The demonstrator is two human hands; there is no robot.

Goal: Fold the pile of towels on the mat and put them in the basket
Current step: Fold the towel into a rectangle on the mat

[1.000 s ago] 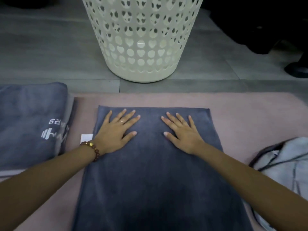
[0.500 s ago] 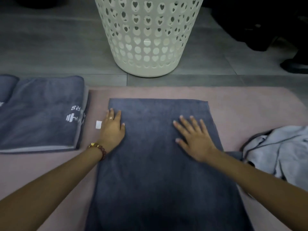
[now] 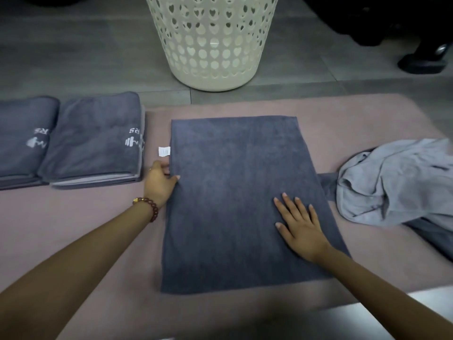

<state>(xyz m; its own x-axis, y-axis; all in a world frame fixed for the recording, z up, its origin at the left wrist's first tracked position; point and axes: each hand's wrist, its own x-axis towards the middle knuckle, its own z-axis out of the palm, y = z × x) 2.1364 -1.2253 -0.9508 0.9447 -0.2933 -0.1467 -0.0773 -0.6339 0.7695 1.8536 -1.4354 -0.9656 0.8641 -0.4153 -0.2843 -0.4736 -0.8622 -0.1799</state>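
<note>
- The towel [image 3: 235, 204] lies flat in the middle of the mat [image 3: 98, 241], a dark grey rectangle with its far edge toward the basket [image 3: 213, 45].
- It looks soft, limp and light. The plush nap probably clings to the mat rather than sliding, and it would sag if lifted by one point.
- The best hold is likely along an edge or at two corners, so a fold travels over as one sheet.
- The left hand [image 3: 159, 182] pinches the towel's left edge just below a white tag [image 3: 164, 151]. The thumb lies on top and the fingers seem tucked under, though the cloth hides them.
- The right hand [image 3: 301, 229] lies flat near the right edge, fingers spread, pressing the cloth down.
- Two folded towels [image 3: 95, 141] sit side by side at the mat's left end, apart from the towel.
- A crumpled pile [image 3: 392, 182] of lighter grey cloth lies just beside the right edge, with a dark strip reaching toward the towel.
- The basket stands upright on the floor [image 3: 73, 52] beyond the mat; its inside is out of view.
- A dark shoe [image 3: 424, 62] is far off at the right.
- Only the hands rest on the towel. The pile is the one thing close enough to snag a fold swung rightward.
</note>
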